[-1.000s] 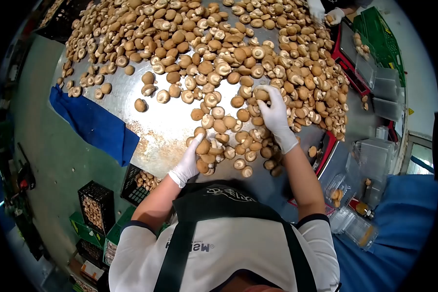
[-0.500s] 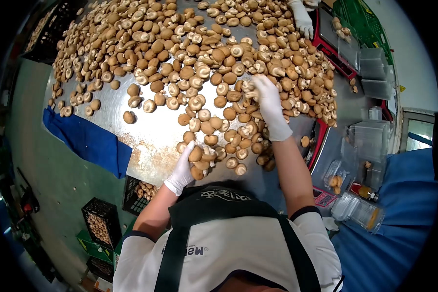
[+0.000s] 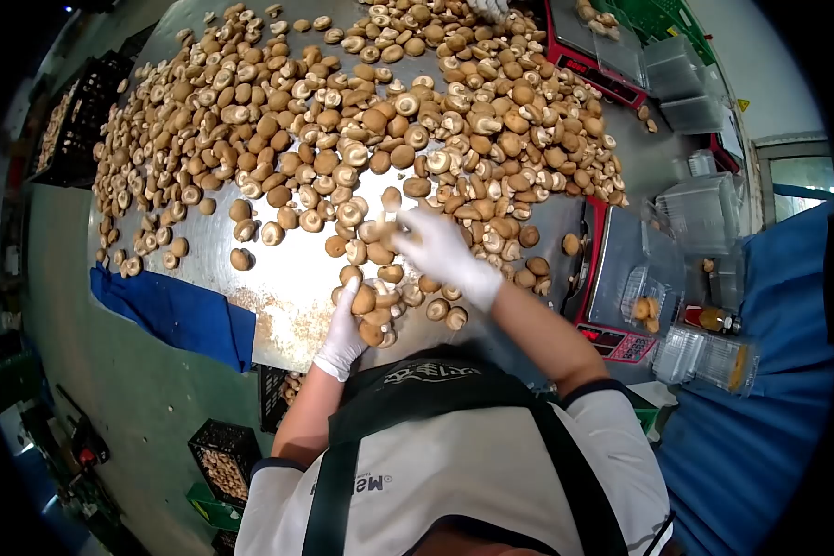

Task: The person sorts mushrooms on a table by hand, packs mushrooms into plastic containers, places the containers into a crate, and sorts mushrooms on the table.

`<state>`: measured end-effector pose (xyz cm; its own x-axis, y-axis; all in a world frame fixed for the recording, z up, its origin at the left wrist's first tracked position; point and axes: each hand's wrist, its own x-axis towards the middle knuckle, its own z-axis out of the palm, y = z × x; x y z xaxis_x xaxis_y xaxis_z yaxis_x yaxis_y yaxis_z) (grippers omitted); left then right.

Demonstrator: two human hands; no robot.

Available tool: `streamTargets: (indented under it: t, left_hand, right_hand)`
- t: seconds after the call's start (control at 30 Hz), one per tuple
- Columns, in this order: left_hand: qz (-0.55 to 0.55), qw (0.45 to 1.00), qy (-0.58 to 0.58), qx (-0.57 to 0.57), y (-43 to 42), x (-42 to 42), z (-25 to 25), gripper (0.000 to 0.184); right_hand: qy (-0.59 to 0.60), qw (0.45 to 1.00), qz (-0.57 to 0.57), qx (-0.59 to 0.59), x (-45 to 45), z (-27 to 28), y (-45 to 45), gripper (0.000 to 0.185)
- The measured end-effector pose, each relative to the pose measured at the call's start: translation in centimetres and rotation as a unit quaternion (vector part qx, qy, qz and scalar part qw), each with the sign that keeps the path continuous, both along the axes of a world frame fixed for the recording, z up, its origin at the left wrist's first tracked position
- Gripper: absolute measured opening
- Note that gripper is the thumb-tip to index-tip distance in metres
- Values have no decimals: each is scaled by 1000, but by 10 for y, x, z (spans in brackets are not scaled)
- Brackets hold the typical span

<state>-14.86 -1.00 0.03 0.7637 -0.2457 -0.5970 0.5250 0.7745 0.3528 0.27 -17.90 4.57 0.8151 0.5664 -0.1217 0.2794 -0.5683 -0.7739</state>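
Brown mushrooms with pale stems (image 3: 278,130) lie heaped over a metal table (image 3: 215,272). My left hand (image 3: 343,335), in a white glove, is closed around several mushrooms (image 3: 375,315) near the table's front edge. Above and to its right, my right hand (image 3: 440,250), also gloved, is blurred by motion. Its fingers are closed at a mushroom (image 3: 389,222) whose pale stem shows, over the loose mushrooms in the middle.
A blue cloth (image 3: 171,315) hangs over the left table edge. Red-framed scales (image 3: 621,269) stand at the right, one bearing a clear tray with mushrooms. Clear containers (image 3: 700,222) are stacked beyond. A co-worker's gloved hand (image 3: 489,7) shows at the top. Black crates (image 3: 82,120) stand left.
My right hand has moved left and toward my left hand, across the loose mushrooms. My left hand still holds its bunch. The view has shifted, and the co-worker's hand now shows only at the top edge.
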Motion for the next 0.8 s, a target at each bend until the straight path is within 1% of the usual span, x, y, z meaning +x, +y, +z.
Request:
streamTargets:
  t: [0.03, 0.07, 0.1, 0.17, 0.2, 0.27, 0.3, 0.33, 0.37, 0.4, 0.43, 0.47, 0.5, 0.57, 0.6, 0.67, 0.73, 0.77, 0.8]
  left_hand:
    - [-27, 999, -24, 1, 1, -2, -2, 56]
    - [-36, 999, 27, 30, -8, 3, 18, 53]
    - [-121, 992, 11, -26, 0, -8, -7, 53]
    - [-180, 984, -1, -9, -11, -13, 5, 50]
    - [-211, 977, 9, -10, -13, -22, -6, 48]
    - [-189, 980, 13, -66, -28, -36, -16, 42]
    - [-180, 980, 14, -88, -31, -37, -17, 40]
    - [-182, 982, -1, -42, -31, -32, -9, 35]
    - [-204, 979, -14, -24, -31, -27, -1, 34]
    - [-223, 974, -27, -6, -31, -23, 6, 32]
    - [-243, 969, -40, 12, -31, -21, 9, 31]
    - [-241, 969, -61, 13, -32, -23, 3, 29]
    - [-232, 971, -59, 24, -32, -20, 6, 29]
    - [-212, 975, -55, 46, -32, -16, 16, 29]
    - [-216, 970, -79, 75, -30, -18, 8, 33]
    - [-185, 978, -67, 64, -25, -19, 6, 37]
    - [-153, 983, -72, 66, -25, -16, 10, 42]
    - [-134, 989, -46, 44, -24, -14, 6, 43]
    - [-114, 993, -17, 22, -22, -15, -1, 43]
  right_hand:
    - [-30, 998, 47, 42, -27, -9, -9, 39]
    - [7, 996, 92, -4, -46, 11, -16, 39]
    - [11, 998, 57, 8, -66, 16, -22, 39]
    - [41, 991, 125, -34, -71, 16, -42, 39]
    - [54, 986, 154, -38, -72, 15, -48, 39]
    - [79, 974, 209, -43, -74, 13, -57, 39]
    - [114, 970, 206, -54, -65, 19, -61, 39]
    - [149, 965, 203, -66, -48, 29, -64, 39]
    - [184, 959, 202, -78, -28, 35, -64, 39]
    - [120, 982, 100, -108, -7, 34, -60, 36]
    - [54, 989, -2, -135, 17, 31, -52, 34]
    - [-18, 981, -70, -179, 41, 28, -45, 30]
    - [-91, 961, -137, -221, 64, 26, -40, 28]
    - [-127, 941, -141, -279, 97, -14, -40, 19]
    - [-98, 946, -137, -278, 108, -16, -40, 19]
    - [-42, 951, -128, -278, 123, -16, -40, 20]
    - [58, 959, -184, -210, 126, -4, -51, 23]
    - [106, 957, -208, -174, 127, 2, -57, 24]
    - [84, 955, -209, -192, 124, -2, -61, 27]
